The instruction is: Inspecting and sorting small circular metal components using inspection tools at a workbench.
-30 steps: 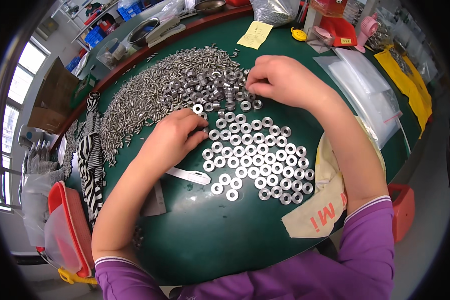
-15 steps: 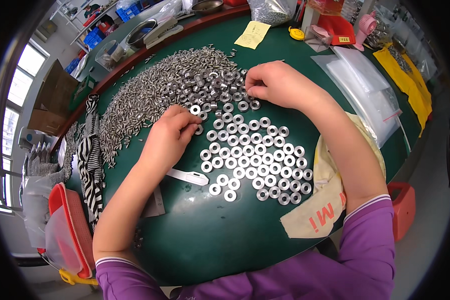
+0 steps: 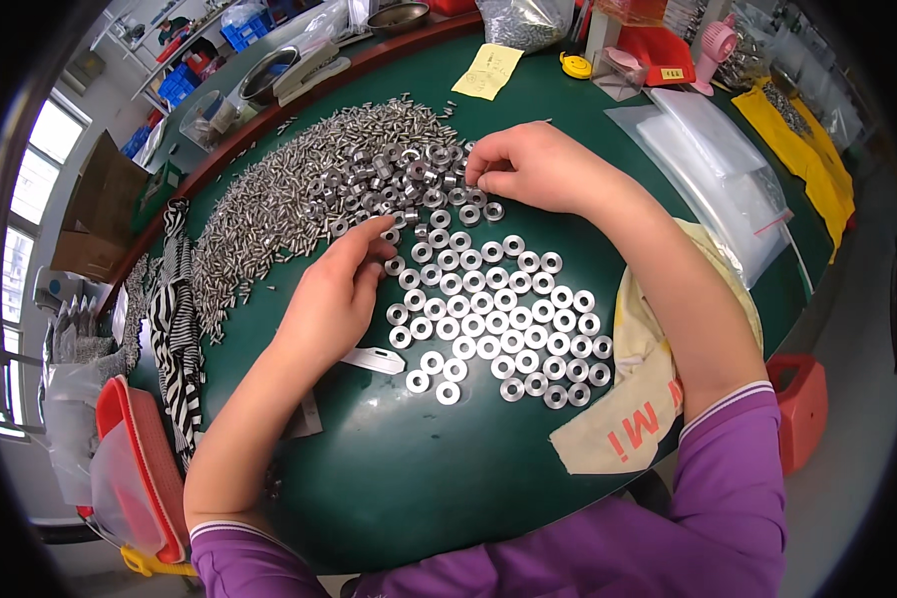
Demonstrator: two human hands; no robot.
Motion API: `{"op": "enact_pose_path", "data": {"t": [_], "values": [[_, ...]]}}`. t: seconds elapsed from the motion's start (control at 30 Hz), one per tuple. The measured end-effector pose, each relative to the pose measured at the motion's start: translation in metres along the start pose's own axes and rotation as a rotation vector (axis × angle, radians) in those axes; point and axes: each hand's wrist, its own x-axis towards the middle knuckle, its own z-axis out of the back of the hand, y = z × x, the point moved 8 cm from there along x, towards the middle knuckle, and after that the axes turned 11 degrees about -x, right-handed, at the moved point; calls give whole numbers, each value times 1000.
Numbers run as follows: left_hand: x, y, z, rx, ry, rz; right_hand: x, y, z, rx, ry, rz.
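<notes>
Many silver metal rings [image 3: 498, 321] lie flat, spread in a loose patch on the green table [image 3: 409, 498]. Behind them rises a heap of more rings [image 3: 394, 177], several tipped on edge. At the near left side of this heap is my left hand [image 3: 331, 294], its index finger stretched out and its thumb apart, beside a few flat rings. My right hand [image 3: 543, 169] reaches the heap's right edge with bent fingers drawn together; whatever lies between the fingertips is hidden. A white flat-handled tool [image 3: 374, 360] lies partly under my left wrist.
A wide pile of small metal pins [image 3: 269, 199] borders the ring heap. Zebra-striped cloth [image 3: 174, 339] lies at left, a beige cloth [image 3: 608, 434] under my right forearm. Clear plastic bags [image 3: 703, 179] and a yellow note [image 3: 488, 71] sit farther back. A red-rimmed basket [image 3: 145, 468] stands lower left.
The whole view has shifted slightly. My left hand's fingers have spread apart from a closer pinch near the rings. My right hand stays at the heap's edge, its fingers still bent.
</notes>
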Motion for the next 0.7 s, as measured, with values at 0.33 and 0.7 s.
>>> {"op": "enact_pose_path", "data": {"t": [0.33,0.7], "values": [[0,24,28,-98,-149,12,0,0,1,-32,-28,-18],[6,3,-3,27,29,-110,-9,-12,-1,162,271,-239]]}}
